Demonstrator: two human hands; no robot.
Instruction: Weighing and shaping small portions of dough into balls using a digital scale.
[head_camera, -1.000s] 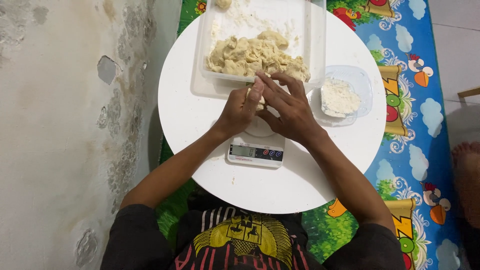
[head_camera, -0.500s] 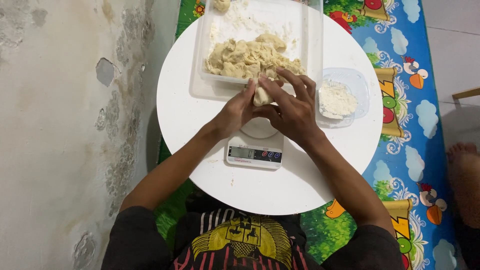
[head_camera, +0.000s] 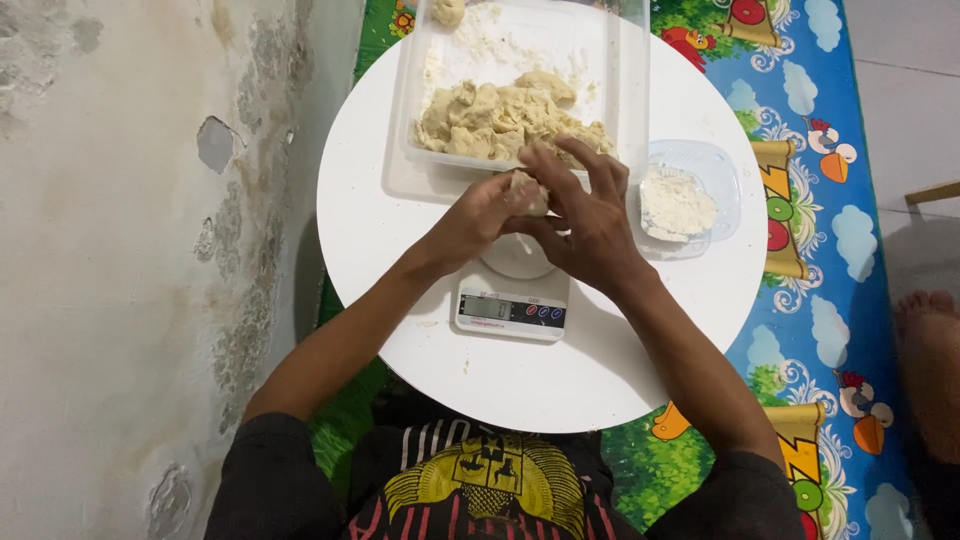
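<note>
cracked wall at 9 o'clock. round white table at centre. left hand cupped, fingers pinching a small lump of dough from its left side. right hand curled over the lump from the right, fingers bent on it. lump sat above the kitchen scale, just below the clear tray of dough pile at 12 o'clock. small tub of flour at 3 o'clock, beside the right hand. patterned mat far right.
</note>
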